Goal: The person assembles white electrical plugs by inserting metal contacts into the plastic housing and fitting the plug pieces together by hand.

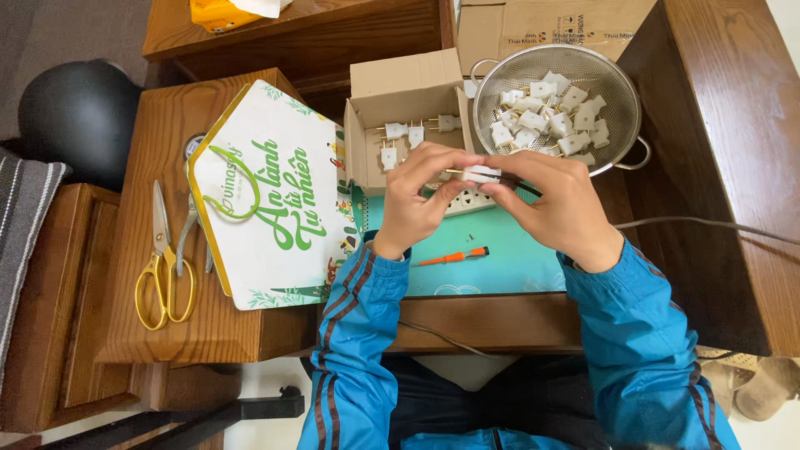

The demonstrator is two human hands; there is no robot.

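Hands up over blue mat (500,275), close together. Left hand (417,200) pinched shut on small white plug (482,174); right hand (558,204) pinched on same plug, black wire (527,188) under fingers. Looks like putting plug and wire together, about midway. Next, likely: hold plug still, push wire in straight. Orange screwdriver (454,256) just below on mat. More plugs in metal strainer (621,92) and open cardboard box (406,87) nearby. Yellow scissors (163,267) well apart, left.

Small open cardboard box (406,100) behind the hands, white plugs inside. Larger brown printed carton (533,25) at top, behind the metal colander. White house-shaped gift bag (267,200), gold-edged with green lettering, lying flat left. Yellow package (218,12) at top left.
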